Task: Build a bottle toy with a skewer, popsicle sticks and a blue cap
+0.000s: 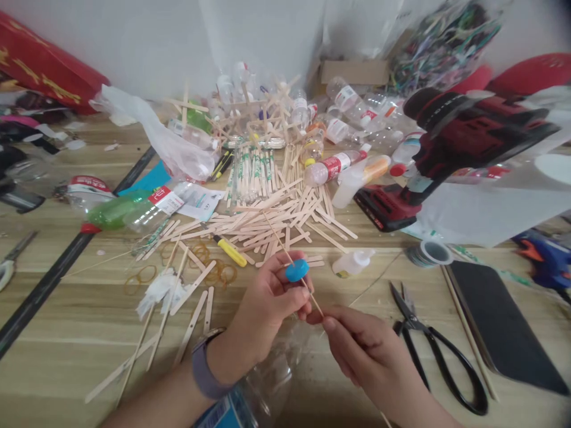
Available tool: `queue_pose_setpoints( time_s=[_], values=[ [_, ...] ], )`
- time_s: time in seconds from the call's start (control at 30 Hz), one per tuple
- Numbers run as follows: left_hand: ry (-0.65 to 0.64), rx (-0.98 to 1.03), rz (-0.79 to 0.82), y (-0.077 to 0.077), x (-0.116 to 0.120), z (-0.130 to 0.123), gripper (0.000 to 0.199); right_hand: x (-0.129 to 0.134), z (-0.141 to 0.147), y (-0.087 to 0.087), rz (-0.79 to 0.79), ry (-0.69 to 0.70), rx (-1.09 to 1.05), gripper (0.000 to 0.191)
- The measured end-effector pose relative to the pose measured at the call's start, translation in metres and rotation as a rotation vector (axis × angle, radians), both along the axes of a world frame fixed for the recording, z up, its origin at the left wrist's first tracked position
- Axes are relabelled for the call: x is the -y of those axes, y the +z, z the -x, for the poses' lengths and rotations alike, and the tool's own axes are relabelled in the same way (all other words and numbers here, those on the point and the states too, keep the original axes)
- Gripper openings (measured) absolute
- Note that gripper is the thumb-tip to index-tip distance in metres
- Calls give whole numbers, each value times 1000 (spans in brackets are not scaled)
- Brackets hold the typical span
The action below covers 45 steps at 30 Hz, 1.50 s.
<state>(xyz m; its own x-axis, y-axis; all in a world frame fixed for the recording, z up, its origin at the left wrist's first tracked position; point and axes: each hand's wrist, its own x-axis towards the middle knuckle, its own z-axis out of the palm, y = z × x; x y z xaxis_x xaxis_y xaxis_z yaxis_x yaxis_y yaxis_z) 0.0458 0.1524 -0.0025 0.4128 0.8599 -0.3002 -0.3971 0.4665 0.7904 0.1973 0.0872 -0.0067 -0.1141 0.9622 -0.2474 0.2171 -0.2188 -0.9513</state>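
Observation:
A thin wooden skewer (277, 236) runs through a blue bottle cap (297, 271) over the front of the table. My left hand (270, 297), with a watch on its wrist, curls around the cap and the skewer just below it. Lower down, my right hand (363, 342) pinches the skewer between thumb and forefinger. Beneath my forearms lies a clear plastic bottle (263, 395) with a blue label, partly hidden. Close to my right hand are black-handled scissors (417, 324) and a small white glue bottle (353, 263).
Loose craft sticks (267, 223) are heaped mid-table, with a yellow utility knife (231, 251) in front. Plastic bottles (350, 101) crowd the back. On the right stand a red-black cordless drill (446, 148), a tape roll (430, 254), a dark phone-like slab (504, 321) and a blue glue gun (542, 255).

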Motion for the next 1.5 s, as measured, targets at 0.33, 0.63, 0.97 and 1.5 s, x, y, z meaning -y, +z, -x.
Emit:
queue_pose_setpoints(
  time_s=[0.33, 0.63, 0.97, 1.5],
  values=[
    [-27, -20, 88, -3, 0, -2, 48, -3, -2, -6, -526, 33, 309, 24],
    [-10, -21, 85, -2, 1, -1, 50, 2, 3, -11, -594, 2, 387, 22],
    [11, -62, 124, 2, 2, -3, 50, 5, 5, -14, -642, -61, 423, 20],
    [28, -97, 157, 6, 2, -3, 52, 6, 5, -16, -570, -76, 392, 22]
  ],
)
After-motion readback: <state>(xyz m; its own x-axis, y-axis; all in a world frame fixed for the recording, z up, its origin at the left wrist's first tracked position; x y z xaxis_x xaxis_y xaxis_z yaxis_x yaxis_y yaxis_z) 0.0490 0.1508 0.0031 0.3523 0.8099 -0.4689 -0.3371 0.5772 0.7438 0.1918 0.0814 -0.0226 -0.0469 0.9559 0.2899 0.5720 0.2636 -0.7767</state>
